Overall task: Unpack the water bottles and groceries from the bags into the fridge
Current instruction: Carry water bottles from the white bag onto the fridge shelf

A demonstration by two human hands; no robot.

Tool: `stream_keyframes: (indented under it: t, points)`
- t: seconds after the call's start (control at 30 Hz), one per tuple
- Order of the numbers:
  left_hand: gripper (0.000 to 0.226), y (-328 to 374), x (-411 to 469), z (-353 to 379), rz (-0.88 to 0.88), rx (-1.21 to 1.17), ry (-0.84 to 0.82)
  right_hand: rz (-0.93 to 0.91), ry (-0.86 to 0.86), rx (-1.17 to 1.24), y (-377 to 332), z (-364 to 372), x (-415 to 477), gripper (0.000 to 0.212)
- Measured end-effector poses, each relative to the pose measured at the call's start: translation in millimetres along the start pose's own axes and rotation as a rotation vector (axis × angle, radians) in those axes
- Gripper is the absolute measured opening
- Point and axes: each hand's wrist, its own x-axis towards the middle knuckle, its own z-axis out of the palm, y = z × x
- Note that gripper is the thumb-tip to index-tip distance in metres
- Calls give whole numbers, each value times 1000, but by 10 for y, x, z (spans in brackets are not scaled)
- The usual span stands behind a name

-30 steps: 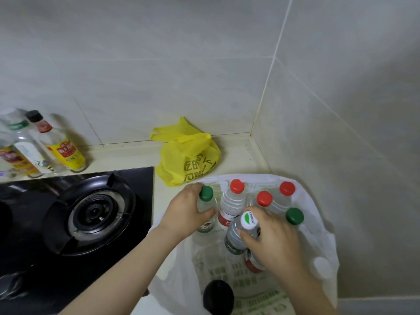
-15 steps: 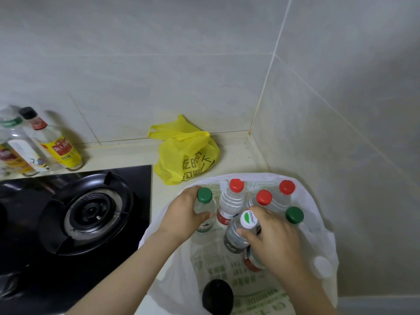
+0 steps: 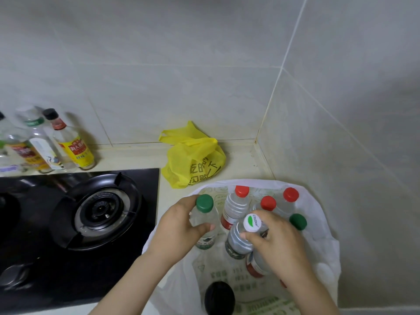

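A white plastic bag (image 3: 318, 253) stands open on the counter in the corner, holding several water bottles. My left hand (image 3: 179, 228) grips a green-capped bottle (image 3: 204, 212) at the bag's left side. My right hand (image 3: 277, 242) grips a white-capped bottle (image 3: 243, 235) near the middle. Behind them stand three red-capped bottles (image 3: 236, 205) and another green-capped bottle (image 3: 298, 221). A black-capped bottle (image 3: 219, 297) sits at the bag's near edge. A yellow bag (image 3: 193, 162) lies tied against the back wall.
A black gas stove (image 3: 100, 208) fills the counter to the left of the bag. Several condiment bottles (image 3: 72, 144) stand by the back wall at the left. Tiled walls close the corner behind and to the right.
Both hands keep their grips on the same two bottles; they have barely moved. The view has shifted slightly.
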Motion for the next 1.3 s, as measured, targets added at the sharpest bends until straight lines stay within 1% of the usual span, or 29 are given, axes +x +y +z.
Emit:
stream_keyframes:
  t: [0.1,0.2,0.27,0.33,0.4,0.53,0.63,0.7,0.77,0.9,1.0,1.07,1.23,1.3]
  points:
    - [56,95,-38,-116,21,-5,40,-31,57,106,-48,-91,2,27]
    - [54,208,-97,-249,65,-35,104,-76,90,329,-154,-224,1,27]
    - [51,300,-136,-343,93,-82,159,-102,103,467,-270,-327,-6,27]
    - [43,404,-173,-452,127,-144,211,-146,156,568,-396,-416,-3,23]
    - [36,508,-203,-564,173,-201,237,-190,194,653,-530,-495,-1,24]
    - [31,694,-273,-776,249,-317,288,-285,249,696,-772,-613,3,24]
    - [33,843,-319,-923,299,-335,338,-351,326,741,-942,-673,6,20]
    - [31,923,-333,-1028,325,-328,360,-413,367,775,-1063,-707,1,22]
    - [30,982,-351,-1134,350,-312,369,-491,361,792,-1204,-745,-7,21]
    - [31,1051,-429,-1337,383,-297,417,-648,336,802,-1507,-817,-24,6]
    - [32,1080,-489,-1493,411,-270,446,-700,362,816,-1712,-844,-19,13]
    - [32,1089,-521,-1594,422,-257,466,-720,350,834,-1834,-853,-14,16]
    - [26,1092,-597,-1828,443,-233,521,-779,318,861,-2095,-837,6,18]
    - [24,1089,-628,-1895,445,-219,555,-802,301,877,-2181,-817,17,14]
